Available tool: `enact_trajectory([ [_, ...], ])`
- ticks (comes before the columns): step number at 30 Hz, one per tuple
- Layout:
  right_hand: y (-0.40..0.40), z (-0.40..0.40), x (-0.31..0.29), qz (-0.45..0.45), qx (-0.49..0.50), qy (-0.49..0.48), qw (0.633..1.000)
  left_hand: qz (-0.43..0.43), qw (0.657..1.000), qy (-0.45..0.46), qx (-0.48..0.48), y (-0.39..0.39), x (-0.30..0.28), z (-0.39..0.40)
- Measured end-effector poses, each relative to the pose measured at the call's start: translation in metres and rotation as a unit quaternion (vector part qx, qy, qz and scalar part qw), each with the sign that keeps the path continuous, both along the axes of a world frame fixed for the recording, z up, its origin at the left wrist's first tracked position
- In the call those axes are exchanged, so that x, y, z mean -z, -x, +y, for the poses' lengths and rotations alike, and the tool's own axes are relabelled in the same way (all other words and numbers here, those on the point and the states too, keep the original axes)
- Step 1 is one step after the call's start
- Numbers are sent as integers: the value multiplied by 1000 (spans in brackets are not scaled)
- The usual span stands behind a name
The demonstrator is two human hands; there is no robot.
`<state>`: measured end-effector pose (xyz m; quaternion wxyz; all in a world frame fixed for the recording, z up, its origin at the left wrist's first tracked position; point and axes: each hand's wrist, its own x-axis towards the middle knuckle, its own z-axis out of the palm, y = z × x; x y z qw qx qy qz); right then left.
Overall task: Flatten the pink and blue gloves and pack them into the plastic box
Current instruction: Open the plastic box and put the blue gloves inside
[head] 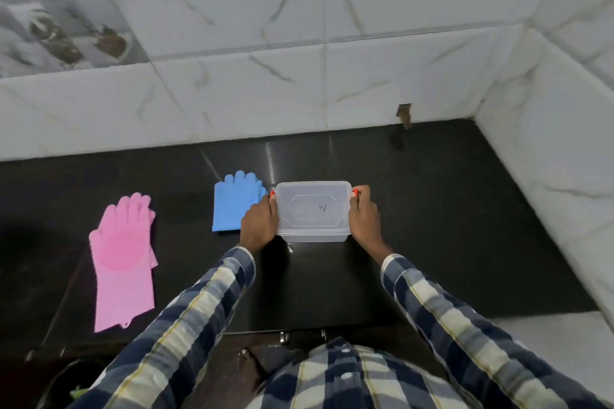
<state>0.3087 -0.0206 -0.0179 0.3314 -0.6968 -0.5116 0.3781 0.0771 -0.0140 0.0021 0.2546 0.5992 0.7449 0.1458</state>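
A clear plastic box [313, 209] with its lid on stands in the middle of the black counter [448, 226]. It has small red clips at both ends. My left hand [260, 221] grips its left end and my right hand [363, 217] grips its right end. The blue glove [232, 206] lies flat just left of the box, its near right corner hidden behind my left hand. Further left and nearer to me, the pink glove [123, 259] lies flat, fingers pointing away.
White marble-tiled walls [332, 76] close the counter at the back and on the right. The counter's front edge runs just in front of my body. A dark bin [73, 382] stands on the floor at the lower left.
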Motion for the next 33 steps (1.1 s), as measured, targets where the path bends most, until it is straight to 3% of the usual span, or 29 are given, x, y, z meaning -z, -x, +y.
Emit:
enact_trajectory([
  [7,-9,-9,10,65,-5,52,997,1,1000,-4,0,13,-1,-3],
  [10,-14,-11,11,14,-18,72,997,3,1000,0,21,12,-3,-1],
  [14,-13,0,-1,-75,9,-45,996,8,999,9,34,8,-6,2],
  [17,-4,11,-17,-178,-114,-95,973,16,999,17,43,4,-7,4],
  [21,19,9,-21,-302,-312,-57,899,5,999,22,30,-1,-5,9],
  [24,32,-1,-7,-348,-360,-23,866,-52,997,55,2,-4,0,12],
  [28,35,-1,-3,-375,-344,-13,861,-145,987,73,-5,-3,3,11],
  [31,37,0,-5,-380,-305,-3,873,-242,965,69,-75,-3,1,15],
  [33,38,2,-6,-367,-251,7,896,-342,925,104,-130,-8,-4,21],
])
